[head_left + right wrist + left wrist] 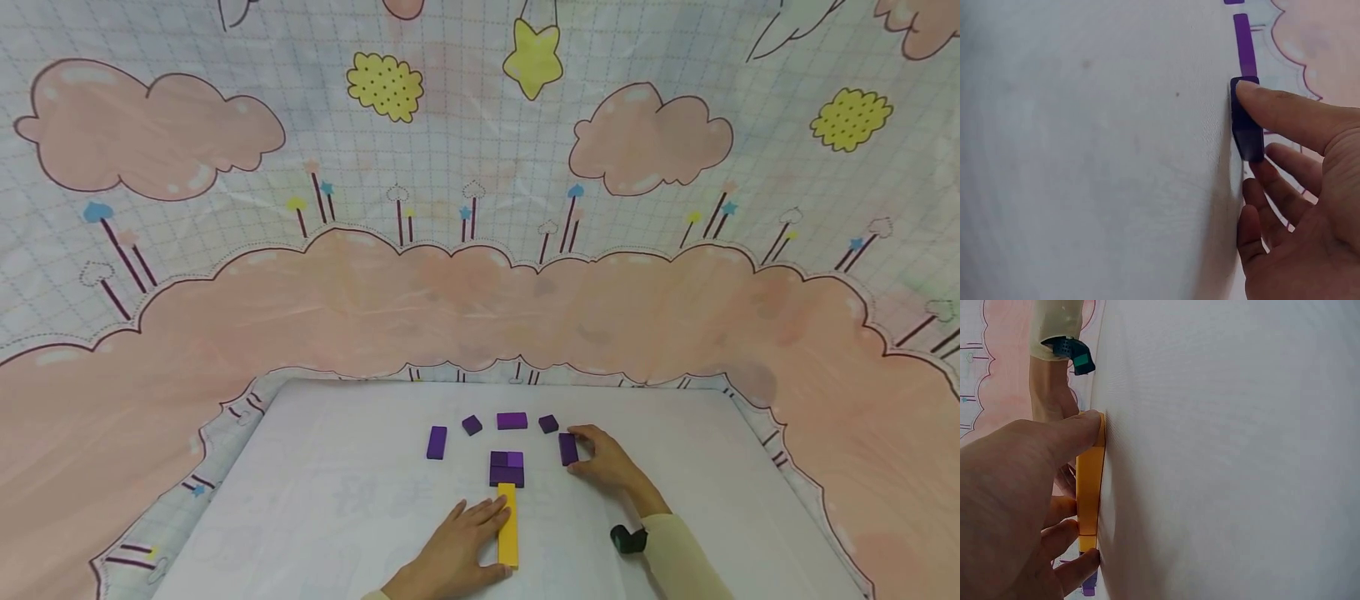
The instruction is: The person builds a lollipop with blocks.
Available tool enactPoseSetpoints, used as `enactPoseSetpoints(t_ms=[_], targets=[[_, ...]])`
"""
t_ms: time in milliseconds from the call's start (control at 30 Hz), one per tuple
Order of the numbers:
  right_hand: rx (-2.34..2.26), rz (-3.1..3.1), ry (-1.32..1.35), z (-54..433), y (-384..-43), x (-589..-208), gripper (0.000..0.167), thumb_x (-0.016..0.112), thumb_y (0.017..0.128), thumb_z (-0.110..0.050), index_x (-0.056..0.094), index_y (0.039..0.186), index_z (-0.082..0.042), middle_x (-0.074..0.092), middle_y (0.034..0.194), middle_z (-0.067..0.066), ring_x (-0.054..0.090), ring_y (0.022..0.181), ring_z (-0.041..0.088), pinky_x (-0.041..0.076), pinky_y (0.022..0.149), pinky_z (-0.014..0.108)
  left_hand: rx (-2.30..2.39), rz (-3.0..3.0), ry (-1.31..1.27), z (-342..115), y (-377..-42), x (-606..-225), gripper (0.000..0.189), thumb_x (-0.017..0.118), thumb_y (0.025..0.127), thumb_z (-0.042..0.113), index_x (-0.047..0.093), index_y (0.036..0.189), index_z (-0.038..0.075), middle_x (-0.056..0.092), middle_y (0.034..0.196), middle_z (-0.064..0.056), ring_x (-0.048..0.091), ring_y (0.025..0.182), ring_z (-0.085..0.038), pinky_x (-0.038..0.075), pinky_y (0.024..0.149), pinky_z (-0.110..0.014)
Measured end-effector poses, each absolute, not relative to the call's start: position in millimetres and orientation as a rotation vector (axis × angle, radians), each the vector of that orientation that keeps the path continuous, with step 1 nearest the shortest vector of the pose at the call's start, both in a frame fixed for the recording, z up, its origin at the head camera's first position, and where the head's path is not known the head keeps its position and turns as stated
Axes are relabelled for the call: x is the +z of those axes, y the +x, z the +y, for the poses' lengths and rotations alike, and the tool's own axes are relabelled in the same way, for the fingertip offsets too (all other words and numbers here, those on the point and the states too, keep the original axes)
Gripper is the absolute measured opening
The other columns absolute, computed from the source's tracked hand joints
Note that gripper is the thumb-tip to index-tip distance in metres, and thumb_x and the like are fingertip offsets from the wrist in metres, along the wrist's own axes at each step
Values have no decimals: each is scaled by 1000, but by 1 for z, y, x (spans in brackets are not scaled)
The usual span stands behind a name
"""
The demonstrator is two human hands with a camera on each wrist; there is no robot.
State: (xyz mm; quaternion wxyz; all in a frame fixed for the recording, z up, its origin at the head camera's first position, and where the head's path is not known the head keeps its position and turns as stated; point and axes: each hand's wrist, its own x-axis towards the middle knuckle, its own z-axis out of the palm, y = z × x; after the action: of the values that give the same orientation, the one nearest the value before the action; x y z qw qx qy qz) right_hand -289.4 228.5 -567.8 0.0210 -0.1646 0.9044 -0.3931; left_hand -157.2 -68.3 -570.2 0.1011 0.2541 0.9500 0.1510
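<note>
My left hand [461, 550] holds a long yellow strip [507, 533], its thumb at the near end and its fingers along the left side. Seams in the left wrist view show that the strip is made of yellow blocks [1089, 487] set end to end. Its far end meets a square of purple blocks [507, 477]. On the right, my right hand [607, 462] pinches a dark purple block [568, 449] between thumb and fingers; in the right wrist view, the thumb lies on that block [1246, 119].
An arc of purple pieces lies beyond the square: a left block [437, 442], a small cube [472, 425], a middle block [512, 421] and another cube [548, 424]. They lie on a white tabletop [300, 500]. Patterned cloth [450, 308] hangs behind.
</note>
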Motion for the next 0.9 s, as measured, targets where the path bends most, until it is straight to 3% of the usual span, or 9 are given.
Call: enactPoseSetpoints(t_ms=[900], targets=[[-1291, 2819, -451, 221, -284, -561, 58, 86, 73, -12, 62, 125, -6, 61, 126, 15, 58, 118, 38, 46, 103, 58, 460, 2813, 771, -69, -157, -568, 77, 60, 84, 67, 43, 148, 29, 35, 159, 11, 38, 145, -17, 30, 118, -56]])
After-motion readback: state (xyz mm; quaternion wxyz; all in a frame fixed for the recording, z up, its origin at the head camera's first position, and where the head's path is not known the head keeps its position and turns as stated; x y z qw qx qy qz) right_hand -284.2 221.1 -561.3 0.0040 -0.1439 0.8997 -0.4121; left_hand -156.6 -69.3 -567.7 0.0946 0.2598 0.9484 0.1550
